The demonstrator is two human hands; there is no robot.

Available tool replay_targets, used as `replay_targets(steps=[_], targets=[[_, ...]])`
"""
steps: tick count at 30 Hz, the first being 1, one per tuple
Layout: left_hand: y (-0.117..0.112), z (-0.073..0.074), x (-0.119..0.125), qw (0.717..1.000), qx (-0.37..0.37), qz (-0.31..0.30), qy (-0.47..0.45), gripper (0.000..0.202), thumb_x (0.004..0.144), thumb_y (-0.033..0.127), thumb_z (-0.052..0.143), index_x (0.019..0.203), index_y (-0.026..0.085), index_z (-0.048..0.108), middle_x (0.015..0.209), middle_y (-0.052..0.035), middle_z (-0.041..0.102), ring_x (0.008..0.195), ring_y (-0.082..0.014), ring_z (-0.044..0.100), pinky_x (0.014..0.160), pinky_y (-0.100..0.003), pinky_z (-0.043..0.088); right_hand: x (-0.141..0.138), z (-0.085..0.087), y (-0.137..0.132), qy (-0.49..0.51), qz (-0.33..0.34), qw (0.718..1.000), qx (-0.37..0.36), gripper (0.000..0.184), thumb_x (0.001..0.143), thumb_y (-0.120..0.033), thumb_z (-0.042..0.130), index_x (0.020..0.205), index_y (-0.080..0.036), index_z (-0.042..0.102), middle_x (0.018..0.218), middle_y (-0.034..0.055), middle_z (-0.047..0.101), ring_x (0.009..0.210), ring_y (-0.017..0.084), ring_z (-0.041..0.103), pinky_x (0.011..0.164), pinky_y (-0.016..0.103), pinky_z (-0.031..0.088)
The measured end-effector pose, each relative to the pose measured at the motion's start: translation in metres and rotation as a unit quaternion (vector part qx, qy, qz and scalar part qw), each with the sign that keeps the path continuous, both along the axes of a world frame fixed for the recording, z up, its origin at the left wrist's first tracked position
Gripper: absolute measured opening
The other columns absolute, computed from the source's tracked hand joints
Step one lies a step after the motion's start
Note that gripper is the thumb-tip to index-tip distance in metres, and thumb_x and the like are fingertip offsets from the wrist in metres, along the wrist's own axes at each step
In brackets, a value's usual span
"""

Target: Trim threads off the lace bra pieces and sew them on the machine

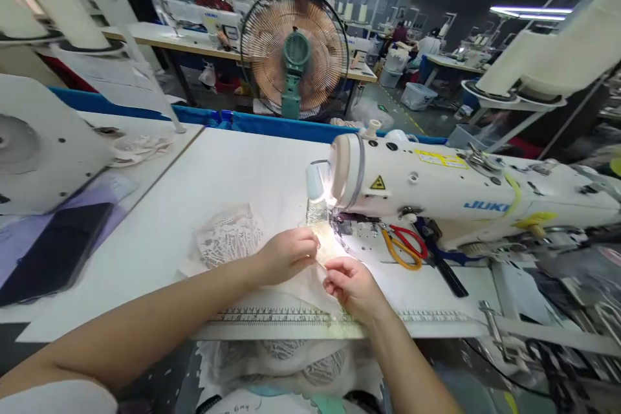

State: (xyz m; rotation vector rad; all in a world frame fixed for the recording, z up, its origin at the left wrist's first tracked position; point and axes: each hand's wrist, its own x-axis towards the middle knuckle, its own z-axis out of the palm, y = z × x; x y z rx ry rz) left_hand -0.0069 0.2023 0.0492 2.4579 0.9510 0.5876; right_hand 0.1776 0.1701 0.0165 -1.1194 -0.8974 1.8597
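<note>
Along the front of a white tabletop (165,194), just before the needle end of a sewing machine (412,174), two bare hands are working close together. Left hand (290,255): grip narrow, thumb and fingers pinching the pale lace cloth (230,239). Right hand (352,288): fingers curling, grip also narrow, pinching the edge of the same cloth beside the left. Cloth is lying on the tabletop, its patterned part spreading left of the hands, its held edge sitting under the machine's light.

Writing: blue "JUKI" is showing on the machine arm; a second "JUKI" is showing on a background machine (213,19). One yellow triangular warning label (378,183) is sitting near the needle end; one longer yellow label (440,158) is carrying print too small to read. A measuring strip (272,317) with printed numerals is running along the front edge. Handwriting on white material (233,404) below is showing only in part; not legible.

Counts: two handle loops, one red (410,240), one orange (400,252), are lying by the machine bed; cannot tell whether one tool or two. One dark-handled tool (449,272) is lying just right of them. One dark flat device (55,252) is resting over a purple sheet (114,194) at left. One large fan (295,52) is standing beyond the tabletop. More patterned lace (325,365) is hanging below the front edge.
</note>
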Motion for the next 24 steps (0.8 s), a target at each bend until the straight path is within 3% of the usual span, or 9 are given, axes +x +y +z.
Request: replay_targets(steps=[4,7,10,13,14,16,18,21,24], targets=[[0.005,0.011,-0.006,0.998,-0.056,0.016,0.0,0.019,0.089,0.026,0.034,0.077,0.02,0.048,0.078,-0.0041,0.06,0.073,-0.0153,0.055,0.066,-0.026,0.045,0.003,-0.001,0.002,-0.005,-0.001,1.0,-0.026,0.041,0.052,-0.05,0.079,0.059,-0.016,0.058,0.05,-0.0027,0.057,0.042,0.007,0.05,0.041,0.018,0.039],[0.025,0.015,-0.007,0.995,-0.077,0.057,0.028,0.018,0.087,0.03,0.034,0.077,0.02,0.045,0.068,-0.0007,0.056,0.059,-0.0141,0.051,0.054,-0.024,0.04,0.004,0.0,-0.015,-0.012,0.036,0.998,-0.048,0.042,0.052,-0.052,0.077,0.057,-0.015,0.058,0.049,-0.0018,0.057,0.039,0.008,0.051,0.039,0.018,0.04],[0.051,0.011,0.001,0.991,-0.087,0.077,0.073,0.016,0.084,0.03,0.038,0.071,0.02,0.043,0.063,0.0012,0.053,0.054,-0.0139,0.047,0.05,-0.024,0.034,0.002,0.006,-0.046,-0.009,0.179,0.982,-0.059,0.038,0.057,-0.053,0.072,0.06,-0.017,0.06,0.052,0.0002,0.06,0.042,0.012,0.055,0.041,0.022,0.043],[0.069,0.002,0.012,0.985,-0.103,0.06,0.122,0.012,0.079,0.027,0.044,0.068,0.02,0.045,0.065,0.0006,0.056,0.058,-0.0149,0.051,0.052,-0.024,0.035,0.008,0.018,-0.065,-0.137,0.337,0.925,0.112,0.023,0.07,-0.045,0.065,0.077,-0.023,0.066,0.058,-0.0009,0.062,0.053,0.016,0.059,0.052,0.027,0.048],[0.072,-0.001,0.015,0.984,-0.105,0.056,0.136,0.011,0.078,0.026,0.044,0.069,0.02,0.046,0.066,0.0002,0.058,0.059,-0.0155,0.053,0.052,-0.024,0.035,0.013,0.022,-0.064,-0.212,0.325,0.9,0.201,0.019,0.076,-0.041,0.061,0.083,-0.024,0.067,0.061,0.0001,0.063,0.058,0.017,0.06,0.058,0.029,0.049],[0.074,-0.007,0.019,0.981,-0.097,0.058,0.156,0.008,0.078,0.025,0.044,0.072,0.02,0.046,0.069,-0.0003,0.06,0.062,-0.0164,0.054,0.053,-0.024,0.035,0.023,0.027,-0.051,-0.358,0.214,0.836,0.357,0.019,0.084,-0.032,0.053,0.091,-0.022,0.068,0.072,0.0053,0.067,0.073,0.021,0.063,0.07,0.032,0.05],[0.073,-0.011,0.02,0.98,-0.078,0.063,0.172,0.008,0.079,0.024,0.042,0.077,0.02,0.047,0.072,-0.0001,0.06,0.064,-0.0166,0.055,0.054,-0.024,0.034,0.032,0.026,-0.031,-0.453,0.117,0.758,0.455,0.02,0.086,-0.024,0.05,0.096,-0.018,0.066,0.094,0.0117,0.068,0.093,0.025,0.061,0.082,0.037,0.049],[0.072,-0.011,0.019,0.978,-0.036,0.06,0.198,0.013,0.082,0.023,0.039,0.079,0.02,0.051,0.075,0.0,0.06,0.066,-0.0166,0.055,0.054,-0.025,0.032,0.037,0.012,-0.008,-0.527,0.113,0.67,0.51,0.026,0.082,-0.019,0.057,0.106,-0.014,0.061,0.118,0.0159,0.06,0.111,0.029,0.052,0.094,0.044,0.044],[0.07,-0.008,0.021,0.973,0.008,0.066,0.221,0.015,0.082,0.022,0.042,0.078,0.02,0.056,0.08,-0.0021,0.061,0.067,-0.018,0.055,0.053,-0.027,0.03,0.031,-0.003,-0.011,-0.549,0.147,0.65,0.505,0.03,0.08,-0.022,0.061,0.109,-0.014,0.058,0.119,0.0151,0.059,0.104,0.028,0.053,0.087,0.044,0.048]])
